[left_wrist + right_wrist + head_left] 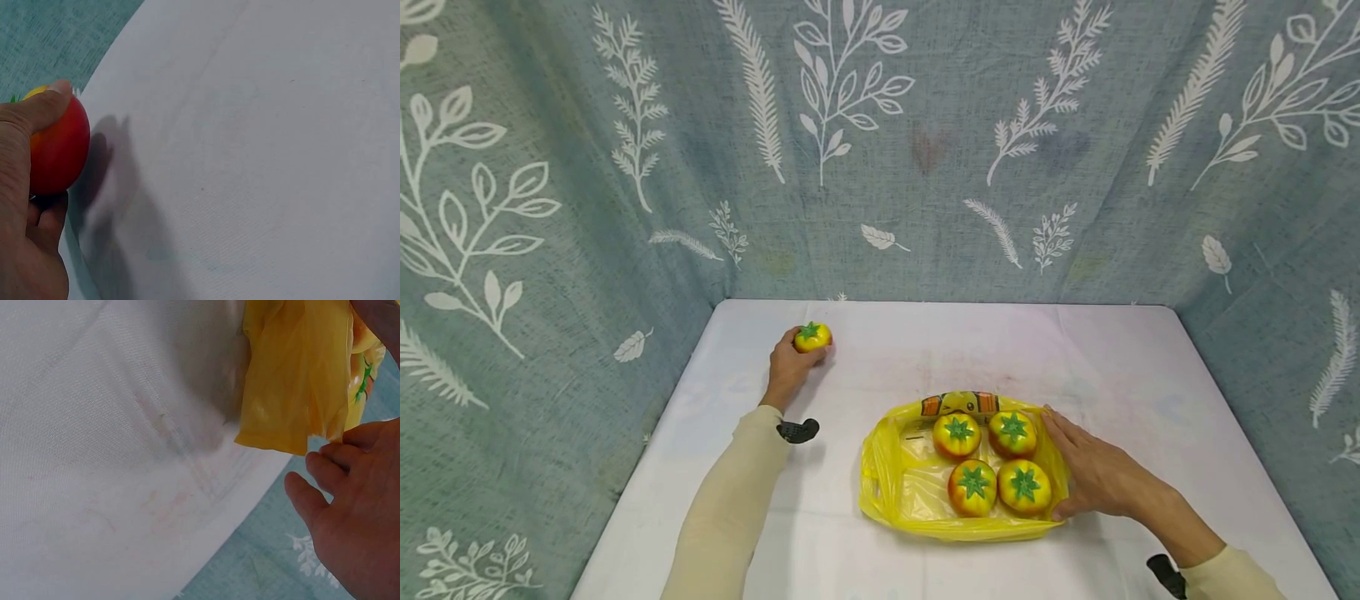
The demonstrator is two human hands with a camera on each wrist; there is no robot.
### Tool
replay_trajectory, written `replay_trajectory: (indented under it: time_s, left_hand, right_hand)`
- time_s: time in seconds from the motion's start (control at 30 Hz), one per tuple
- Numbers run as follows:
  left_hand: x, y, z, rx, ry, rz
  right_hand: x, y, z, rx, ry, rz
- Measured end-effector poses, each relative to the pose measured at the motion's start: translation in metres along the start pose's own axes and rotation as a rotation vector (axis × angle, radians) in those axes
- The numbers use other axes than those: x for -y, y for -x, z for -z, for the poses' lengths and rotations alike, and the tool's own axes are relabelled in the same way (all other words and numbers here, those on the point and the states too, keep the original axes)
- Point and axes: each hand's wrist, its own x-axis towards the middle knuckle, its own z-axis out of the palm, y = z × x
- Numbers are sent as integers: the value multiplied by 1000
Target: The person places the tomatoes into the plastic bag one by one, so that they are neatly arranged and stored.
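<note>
My left hand (792, 364) grips a tomato (813, 337) near the far left corner of the table. In the left wrist view the thumb lies over this tomato (61, 147), whose side is red and whose top is yellow. A yellow plastic bag (883, 475) lies with its mouth wide in front of me. Inside it sit several yellow-red tomatoes (972, 487) with green star-shaped tops, gathered toward its right half. My right hand (1093, 467) holds the bag's right side, thumb nearer me and fingers at the far edge. In the right wrist view the bag's loose flap (287, 381) hangs beside the fingers.
A white cloth covers the table (835, 533). Grey-green curtains (925, 183) with white leaf prints stand behind the table and along both sides. A printed cartoon strip (958, 403) shows on the bag's far rim. Dark bands (797, 431) sit at both wrists.
</note>
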Motion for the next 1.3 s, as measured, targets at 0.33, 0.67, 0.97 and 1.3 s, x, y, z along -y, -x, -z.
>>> replay_trajectory:
  time_s: [0.33,0.67,0.97,1.3]
  left_hand:
    - [-16,4,-12,79,-7,-20]
    - [-32,10,-21,119,-11,-107]
    - [-46,19,-25,155,-26,-172]
    - [-58,28,-30,169,-18,-242]
  right_hand:
    - [-1,0,0,2,0,3]
    - [-1,0,0,-2,4,8]
    - [-1,1,0,-13,4,23]
    - [-1,1,0,-14,9,21]
